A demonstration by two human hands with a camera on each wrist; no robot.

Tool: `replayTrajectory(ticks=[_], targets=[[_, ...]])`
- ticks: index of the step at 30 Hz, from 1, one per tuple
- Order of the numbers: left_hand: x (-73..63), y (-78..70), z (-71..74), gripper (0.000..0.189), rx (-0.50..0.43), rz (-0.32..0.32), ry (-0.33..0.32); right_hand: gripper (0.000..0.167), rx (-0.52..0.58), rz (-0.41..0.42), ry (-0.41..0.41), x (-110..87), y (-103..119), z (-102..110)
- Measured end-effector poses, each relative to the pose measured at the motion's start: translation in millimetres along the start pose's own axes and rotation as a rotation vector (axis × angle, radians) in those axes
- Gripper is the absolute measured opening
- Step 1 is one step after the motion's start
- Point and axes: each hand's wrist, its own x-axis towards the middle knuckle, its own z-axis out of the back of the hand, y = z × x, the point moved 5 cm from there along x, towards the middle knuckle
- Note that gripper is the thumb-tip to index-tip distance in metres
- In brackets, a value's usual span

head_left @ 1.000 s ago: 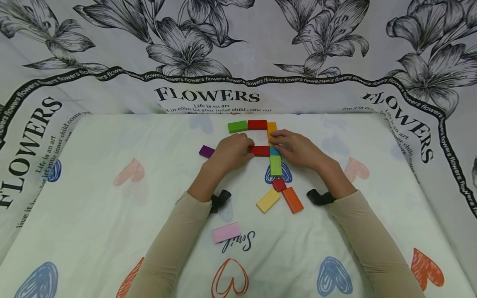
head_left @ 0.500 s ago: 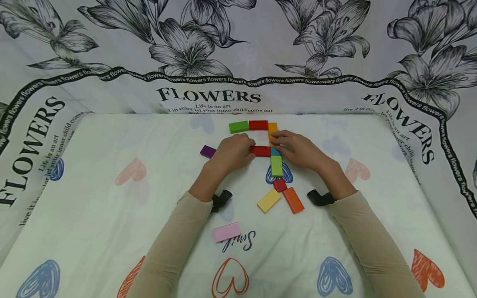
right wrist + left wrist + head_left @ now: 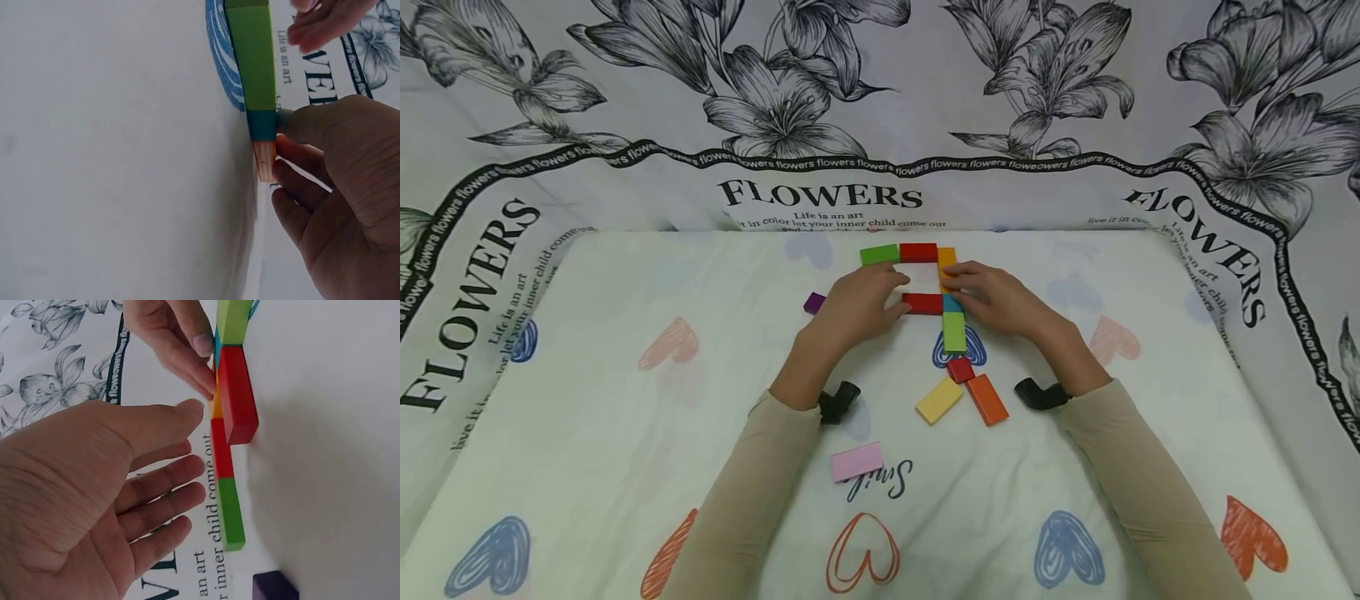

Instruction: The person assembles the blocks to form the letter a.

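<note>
My left hand (image 3: 861, 304) hovers just left of the red block (image 3: 239, 394), thumb and fingers apart with nothing between them in the left wrist view. My right hand (image 3: 1006, 302) lies at the right side of the row, its thumb touching the small blue block (image 3: 262, 125) and its fingertips at the orange block (image 3: 947, 257). A light green block (image 3: 954, 333) adjoins the blue one. Along the far side, another red block (image 3: 918, 252) joins the orange block's end, with a green block (image 3: 230, 515) beyond it.
Nearer me lie a small red block (image 3: 960, 369), a yellow block (image 3: 939, 401) and an orange-red block (image 3: 987, 400) in a fork. A pink block (image 3: 857, 462) rests apart at the front. The purple block (image 3: 814, 302) is partly hidden behind my left hand.
My left hand has drawn slightly left from the middle red block, its fingers spreading, and covers more of the purple block. The right hand stays in place.
</note>
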Motion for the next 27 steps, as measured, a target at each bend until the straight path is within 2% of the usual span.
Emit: replayTrajectory(ticks=[7,10,17,27], targets=[[-16.9,14.7,16.2,0.048,-0.046,0.039,-0.041,0.039,0.009,0.007,0.000,8.0,2.3,0.2],[-21.7,21.7,19.1,0.048,-0.060,0.050,-0.047,0.040,0.000,0.003,0.012,8.4,4.0,-0.8],[-33.7,40.6,32.4,0.047,-0.104,0.072,-0.105,0.040,-0.027,-0.004,0.008,5.0,4.6,0.6],[-53.7,57.3,33.3,0.048,-0.120,0.094,-0.044,0.040,-0.015,-0.011,0.012,0.8,-3.2,-4.7]])
